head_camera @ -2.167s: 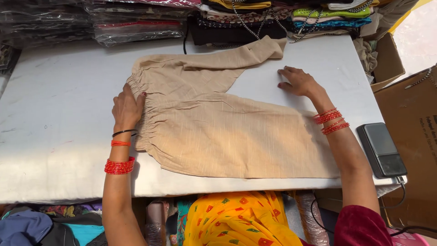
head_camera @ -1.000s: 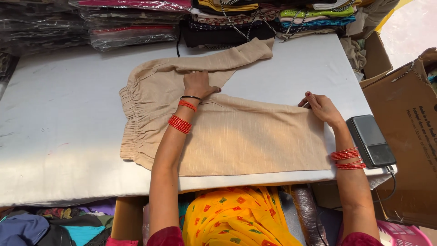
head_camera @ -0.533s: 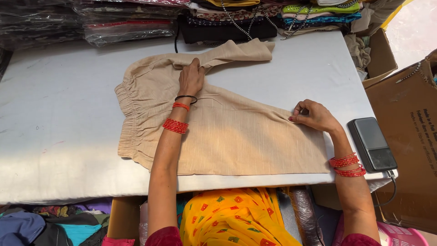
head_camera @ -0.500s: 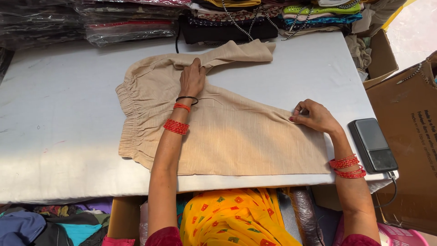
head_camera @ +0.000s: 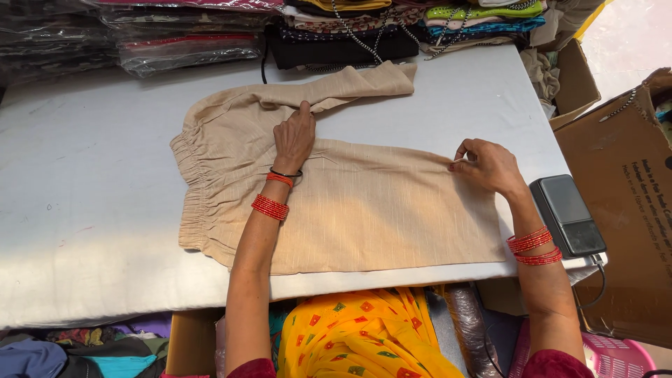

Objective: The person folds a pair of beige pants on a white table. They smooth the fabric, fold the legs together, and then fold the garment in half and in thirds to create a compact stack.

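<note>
The beige trousers [head_camera: 336, 203] lie flat mid-table [head_camera: 91, 196]. My left hand [head_camera: 294, 138] presses open at the crotch fold; my right hand [head_camera: 486, 164] pinches the leg hem. Pulling unevenly could wrinkle the fold, I judge.

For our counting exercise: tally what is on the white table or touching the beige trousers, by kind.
Beige trousers: 1
Hands on the trousers: 2, left hand and right hand
Dark flat device at the table's right edge: 1
Total: 4
</note>
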